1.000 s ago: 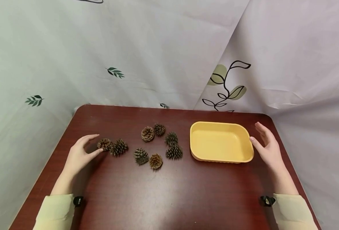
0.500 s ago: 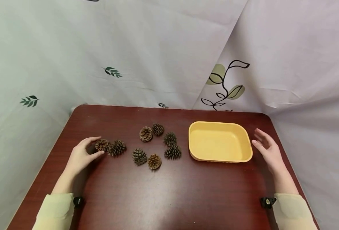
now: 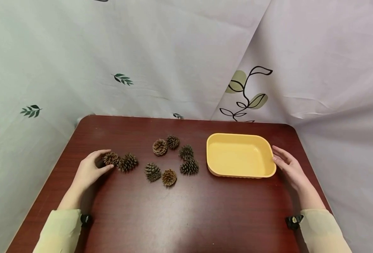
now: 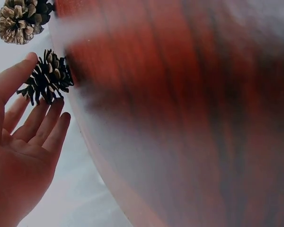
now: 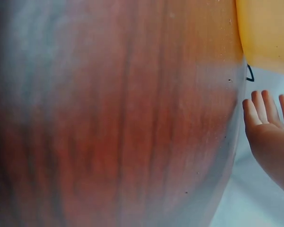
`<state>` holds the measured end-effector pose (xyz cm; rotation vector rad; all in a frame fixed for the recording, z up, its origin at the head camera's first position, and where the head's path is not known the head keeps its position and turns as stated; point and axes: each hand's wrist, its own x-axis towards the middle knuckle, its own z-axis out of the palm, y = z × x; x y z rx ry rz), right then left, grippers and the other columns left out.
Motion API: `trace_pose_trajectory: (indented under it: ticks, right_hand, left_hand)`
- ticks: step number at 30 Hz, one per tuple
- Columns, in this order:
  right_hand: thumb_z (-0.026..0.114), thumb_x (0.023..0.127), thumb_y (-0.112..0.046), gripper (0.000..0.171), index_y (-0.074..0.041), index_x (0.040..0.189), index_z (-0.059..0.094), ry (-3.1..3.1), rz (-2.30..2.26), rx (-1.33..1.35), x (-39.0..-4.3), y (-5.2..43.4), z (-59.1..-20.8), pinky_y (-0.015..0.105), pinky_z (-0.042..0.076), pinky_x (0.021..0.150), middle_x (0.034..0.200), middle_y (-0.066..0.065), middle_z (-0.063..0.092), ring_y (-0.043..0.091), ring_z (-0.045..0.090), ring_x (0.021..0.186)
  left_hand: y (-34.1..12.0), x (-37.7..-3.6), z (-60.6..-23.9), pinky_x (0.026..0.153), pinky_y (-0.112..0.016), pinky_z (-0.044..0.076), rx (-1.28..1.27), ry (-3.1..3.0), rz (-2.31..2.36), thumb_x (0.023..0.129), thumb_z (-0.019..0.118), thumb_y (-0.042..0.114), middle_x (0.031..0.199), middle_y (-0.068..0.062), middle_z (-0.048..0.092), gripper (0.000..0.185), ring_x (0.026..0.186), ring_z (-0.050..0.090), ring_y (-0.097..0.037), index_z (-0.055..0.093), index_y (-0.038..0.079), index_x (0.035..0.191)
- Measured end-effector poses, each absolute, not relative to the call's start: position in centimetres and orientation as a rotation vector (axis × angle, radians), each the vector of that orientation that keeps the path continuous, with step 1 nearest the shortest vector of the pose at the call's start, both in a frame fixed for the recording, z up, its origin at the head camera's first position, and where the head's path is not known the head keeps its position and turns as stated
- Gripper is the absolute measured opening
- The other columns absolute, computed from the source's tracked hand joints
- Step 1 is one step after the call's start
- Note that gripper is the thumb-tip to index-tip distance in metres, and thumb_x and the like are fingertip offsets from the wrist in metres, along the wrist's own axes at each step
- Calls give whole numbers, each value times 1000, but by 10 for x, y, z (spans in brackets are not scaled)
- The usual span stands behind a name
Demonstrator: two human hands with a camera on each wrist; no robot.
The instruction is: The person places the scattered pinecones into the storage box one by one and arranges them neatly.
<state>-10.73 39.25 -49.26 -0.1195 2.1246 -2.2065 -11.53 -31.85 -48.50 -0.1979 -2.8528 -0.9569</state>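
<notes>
In the head view my left hand (image 3: 89, 169) is at the far left of the table, its thumb and fingers to either side of a brown pine cone (image 3: 111, 159). In the left wrist view the thumb overlaps the edge of that pine cone (image 4: 48, 78), and the fingers extend loosely below it; firm contact is unclear. A second pine cone (image 3: 128, 162) lies right beside it. My right hand (image 3: 289, 168) is at the right end of a yellow rectangular tub (image 3: 240, 175), fingertips at its rim. The right wrist view shows straight fingers near the tub (image 5: 267, 33).
Several more pine cones lie in pairs mid-table: one pair at the back with a light brown cone (image 3: 159, 147), one in front with an open cone (image 3: 169, 177), one by the tub with a dark cone (image 3: 189, 167). Patterned white cloth (image 3: 161, 63) hangs behind the dark red table (image 3: 186, 211).
My right hand drew back slightly from the tub, then moved left to its rim. My left hand has edged a little further around the leftmost pine cone. The view has shifted slightly.
</notes>
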Motion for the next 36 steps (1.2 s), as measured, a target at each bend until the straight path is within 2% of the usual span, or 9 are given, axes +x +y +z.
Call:
trace_pose_trajectory:
  ticks: [10, 13, 16, 18, 21, 24, 26, 33, 36]
  right_hand:
    - [40, 110, 7, 47, -23, 137, 65, 1849, -2339, -175, -107, 393, -505, 12, 57, 97, 133, -13, 72, -3, 68, 119]
    - [40, 110, 6, 47, -24, 135, 66, 1832, -2355, -161, -107, 393, -508, 12, 56, 96, 132, -14, 72, -3, 67, 119]
    - [41, 110, 5, 46, -25, 134, 66, 1840, -2364, -146, -106, 392, -509, 12, 55, 96, 131, -15, 71, -3, 67, 118]
    - [41, 110, 5, 46, -26, 133, 67, 1838, -2368, -142, -106, 392, -509, 11, 54, 96, 131, -16, 71, -4, 67, 118]
    - [40, 110, 5, 46, -25, 133, 66, 1826, -2377, -150, -106, 392, -509, 11, 54, 97, 131, -15, 71, -3, 67, 118]
    - [39, 110, 5, 46, -25, 133, 66, 1824, -2374, -164, -106, 392, -510, 11, 53, 97, 132, -15, 71, -3, 66, 118]
    - [39, 110, 5, 47, -25, 133, 66, 1821, -2373, -172, -105, 393, -510, 11, 53, 97, 131, -15, 71, -3, 67, 118]
    - [38, 111, 4, 47, -25, 133, 67, 1818, -2361, -188, -105, 394, -511, 11, 53, 96, 129, -14, 73, -2, 68, 115]
    - [38, 111, 4, 46, -25, 133, 67, 1828, -2349, -187, -105, 395, -512, 11, 53, 95, 129, -14, 72, -2, 68, 114]
  left_hand:
    - [-323, -111, -482, 89, -63, 59, -89, -2877, -969, 92, 83, 9, 134, -32, 67, 51, 114, 70, -52, 66, 1, 140]
    - [-324, -110, -479, 81, -35, 65, -70, -2864, -959, 92, 84, 10, 131, -32, 69, 50, 110, 72, -51, 67, 1, 138]
    - [-323, -108, -475, 75, -4, 51, -56, -2832, -984, 91, 85, 10, 129, -33, 70, 50, 110, 72, -52, 68, 1, 137]
    - [-321, -107, -472, 75, 6, 42, -48, -2802, -1021, 91, 84, 10, 129, -33, 69, 50, 111, 72, -50, 68, 1, 138]
    - [-317, -108, -466, 80, 7, 43, -45, -2760, -1073, 92, 85, 12, 131, -32, 69, 50, 112, 74, -18, 68, 3, 139]
    - [-309, -110, -459, 85, 6, 45, -59, -2726, -1118, 92, 85, 12, 135, -28, 69, 51, 108, 56, 19, 68, 3, 139]
    - [-302, -112, -453, 87, 6, 45, -81, -2710, -1133, 92, 84, 10, 136, -26, 69, 50, 105, 44, 31, 68, 3, 139]
    - [-269, -123, -437, 90, 4, 47, -172, -2684, -1153, 91, 85, 8, 133, -22, 72, 48, 107, 55, 23, 70, 6, 137]
    - [-254, -128, -430, 92, -3, 53, -212, -2677, -1196, 91, 85, 9, 133, -21, 73, 48, 114, 71, -6, 71, 6, 137]
